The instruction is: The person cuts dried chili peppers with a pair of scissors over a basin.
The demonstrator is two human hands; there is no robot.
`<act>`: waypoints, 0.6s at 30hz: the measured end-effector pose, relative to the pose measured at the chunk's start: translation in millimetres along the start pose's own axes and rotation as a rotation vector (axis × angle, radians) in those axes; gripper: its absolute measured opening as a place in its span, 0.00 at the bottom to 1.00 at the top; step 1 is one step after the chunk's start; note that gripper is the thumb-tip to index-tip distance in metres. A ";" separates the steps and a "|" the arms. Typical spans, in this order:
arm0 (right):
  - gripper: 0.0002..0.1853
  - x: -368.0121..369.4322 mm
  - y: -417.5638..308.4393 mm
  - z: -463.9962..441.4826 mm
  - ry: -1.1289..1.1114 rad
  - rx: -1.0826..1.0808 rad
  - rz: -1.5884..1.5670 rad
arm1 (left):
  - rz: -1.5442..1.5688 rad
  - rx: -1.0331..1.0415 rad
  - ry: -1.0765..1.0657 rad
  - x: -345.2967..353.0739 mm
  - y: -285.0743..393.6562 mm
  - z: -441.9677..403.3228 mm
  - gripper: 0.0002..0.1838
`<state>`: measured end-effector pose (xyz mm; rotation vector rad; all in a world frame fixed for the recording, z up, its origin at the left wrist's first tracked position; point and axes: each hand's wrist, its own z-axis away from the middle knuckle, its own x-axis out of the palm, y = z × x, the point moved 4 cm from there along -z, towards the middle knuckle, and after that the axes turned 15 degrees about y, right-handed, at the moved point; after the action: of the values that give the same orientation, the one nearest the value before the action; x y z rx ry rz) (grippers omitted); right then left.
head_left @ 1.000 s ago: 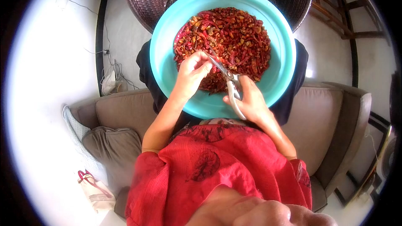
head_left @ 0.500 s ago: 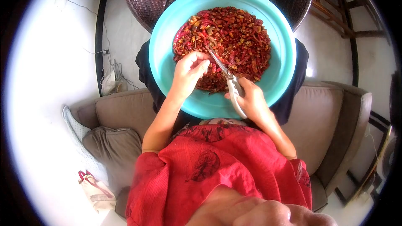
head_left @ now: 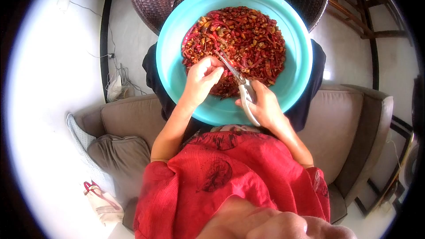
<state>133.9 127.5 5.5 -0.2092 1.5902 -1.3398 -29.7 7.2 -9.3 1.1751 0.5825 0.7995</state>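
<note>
A wide turquoise basin point(head_left: 169, 62) rests on my lap, holding a heap of cut dried red chilies point(head_left: 256, 40) with pale seeds among them. My right hand point(head_left: 265, 105) is closed round the grey-and-white handles of a pair of scissors point(head_left: 241, 79), whose blades point up and to the left over the heap. Close to the blades, my left hand point(head_left: 202, 79) pinches a red chili between thumb and fingers. Most of that chili is hidden by the fingertips and the scissors.
Beyond the basin stands a dark woven chair point(head_left: 150, 0). A beige sofa point(head_left: 330, 124) extends to both sides of me, with a grey cushion point(head_left: 119, 155) at left. Cables and a plastic bag point(head_left: 115, 89) lie on the floor. Wooden furniture point(head_left: 367, 9) stands at upper right.
My left hand has shifted slightly to the right, nearer the scissor blades. The scissors and my right hand have hardly moved, and both hands keep their grip.
</note>
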 end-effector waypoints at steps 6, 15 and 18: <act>0.26 0.9 5.1 -0.2 -0.011 0.045 -0.007 | 0.014 -0.016 0.010 -3.1 1.0 -0.7 0.02; 0.34 0.7 0.4 2.3 -0.036 0.004 0.077 | 0.169 -0.033 -0.004 1.6 3.3 0.9 0.02; 0.29 -0.4 -2.0 2.3 0.069 -0.073 0.035 | 0.165 -0.050 -0.016 5.3 5.6 2.2 0.02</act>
<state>135.0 125.5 7.6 -0.1807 1.6949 -1.2752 -26.2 11.1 -3.3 1.1932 0.4531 0.9390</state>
